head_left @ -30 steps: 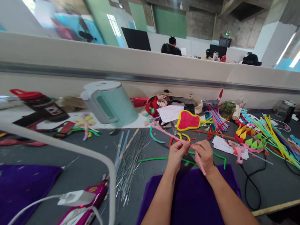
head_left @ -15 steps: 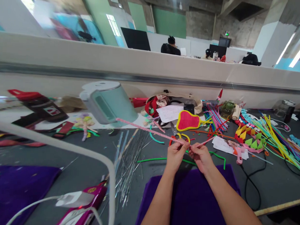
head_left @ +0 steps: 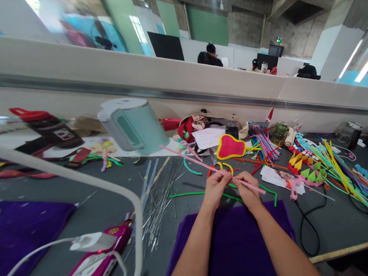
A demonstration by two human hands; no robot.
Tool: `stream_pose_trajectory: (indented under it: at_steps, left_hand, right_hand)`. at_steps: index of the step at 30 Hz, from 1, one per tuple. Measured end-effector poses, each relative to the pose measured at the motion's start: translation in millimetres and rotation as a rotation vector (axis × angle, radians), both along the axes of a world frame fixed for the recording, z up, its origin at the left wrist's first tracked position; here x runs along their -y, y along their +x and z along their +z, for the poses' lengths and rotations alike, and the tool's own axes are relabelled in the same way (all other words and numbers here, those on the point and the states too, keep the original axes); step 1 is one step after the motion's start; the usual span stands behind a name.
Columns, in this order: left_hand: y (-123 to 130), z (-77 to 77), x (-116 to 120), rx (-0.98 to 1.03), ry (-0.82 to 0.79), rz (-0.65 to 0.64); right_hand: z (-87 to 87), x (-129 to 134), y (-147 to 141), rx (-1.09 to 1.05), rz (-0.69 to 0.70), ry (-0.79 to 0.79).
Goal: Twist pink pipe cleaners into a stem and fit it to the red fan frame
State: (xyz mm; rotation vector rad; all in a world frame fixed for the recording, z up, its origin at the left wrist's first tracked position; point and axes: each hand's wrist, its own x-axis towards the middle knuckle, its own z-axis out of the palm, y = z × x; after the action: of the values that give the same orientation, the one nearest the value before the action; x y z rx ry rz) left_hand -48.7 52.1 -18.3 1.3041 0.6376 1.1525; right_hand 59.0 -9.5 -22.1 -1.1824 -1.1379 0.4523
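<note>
A pink pipe cleaner runs through both hands above the dark table. My left hand is closed in a pinch on it, and its long end slants up to the left. Close beside, my right hand also pinches the pink strand, whose short end sticks out to the right over the knuckles. Just behind the hands lie scissors with yellow and red handles. Below the hands a bent green pipe cleaner lies on the table, near a folded purple cloth.
A pale teal kettle stands at the back left. Thin silver wires lie left of the hands. A pink glue gun with a black cord rests at right, near bundled coloured pipe cleaners. A white tube crosses the left foreground.
The pink pipe cleaner has shifted to the right through the hands. Its right end now points down to the right instead of up. Both hands stay nearly in place.
</note>
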Motion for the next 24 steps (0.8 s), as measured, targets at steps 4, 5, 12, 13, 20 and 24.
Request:
stream_pose_trajectory:
  at_steps: [4,5,12,13,20,24]
  left_hand:
    - [-0.8,4.7,2.6,0.006,0.13,0.021]
    - [-0.5,4.9,3.0,-0.001,0.149,0.027]
    - [4.1,-2.6,1.6,-0.048,-0.054,0.013]
    - [4.4,-3.3,1.3,-0.04,-0.111,0.001]
    - [-0.3,-0.5,-0.6,-0.015,-0.101,0.006]
    - [-2.5,2.7,-0.6,-0.014,0.05,0.012]
  right_hand:
    - [-2.2,-4.2,-2.3,-0.607,0.315,-0.207]
    - [-3.2,-5.0,-2.6,-0.715,0.374,-0.241]
    - [-1.0,-1.4,1.8,-0.066,-0.047,0.037]
    - [0.0,-0.1,3.0,0.098,-0.095,0.083]
    - [0.7,1.0,8.1,0.364,-0.072,0.142]
    - [-3.9,-3.7,6.7,-0.036,0.065,-0.053]
